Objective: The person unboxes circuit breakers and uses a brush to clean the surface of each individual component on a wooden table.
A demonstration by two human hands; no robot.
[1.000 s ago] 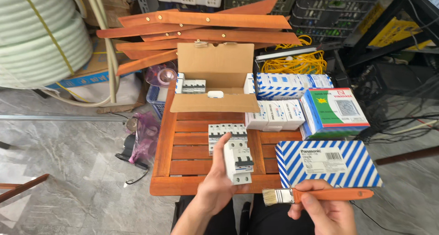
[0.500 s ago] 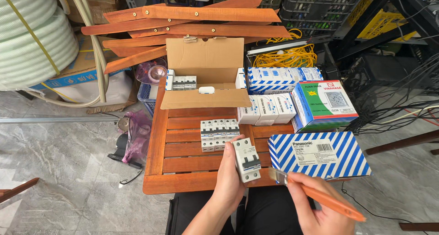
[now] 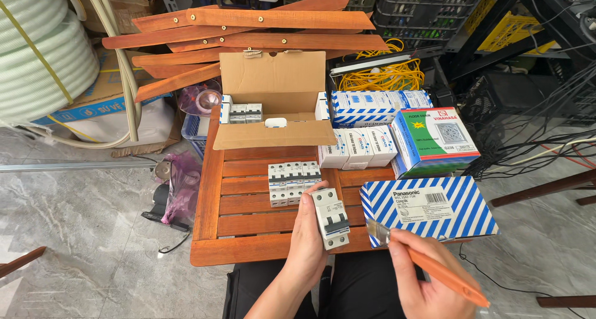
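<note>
My left hand (image 3: 306, 239) holds a white circuit breaker (image 3: 330, 218) upright over the front edge of a slatted wooden table (image 3: 245, 223). In my right hand (image 3: 419, 280) is a paintbrush with an orange handle (image 3: 434, 268); its bristles point left, close to the breaker but apart from it. A row of several white breakers (image 3: 292, 181) lies on the table just beyond my left hand. Further back stands an open cardboard box (image 3: 274, 101) with more breakers inside.
A blue-and-white striped box (image 3: 428, 210) lies at the right front, a green box (image 3: 434, 139) and small white-blue cartons (image 3: 360, 146) behind it. Folded wooden slats (image 3: 248, 30), yellow cable (image 3: 382, 77), a hose coil (image 3: 37, 52) and black cables (image 3: 534, 120) surround the table.
My left hand drew the breaker nearer and lower, off the row. The brush swung from level to slanting, handle down to the right, bristles toward the breaker.
</note>
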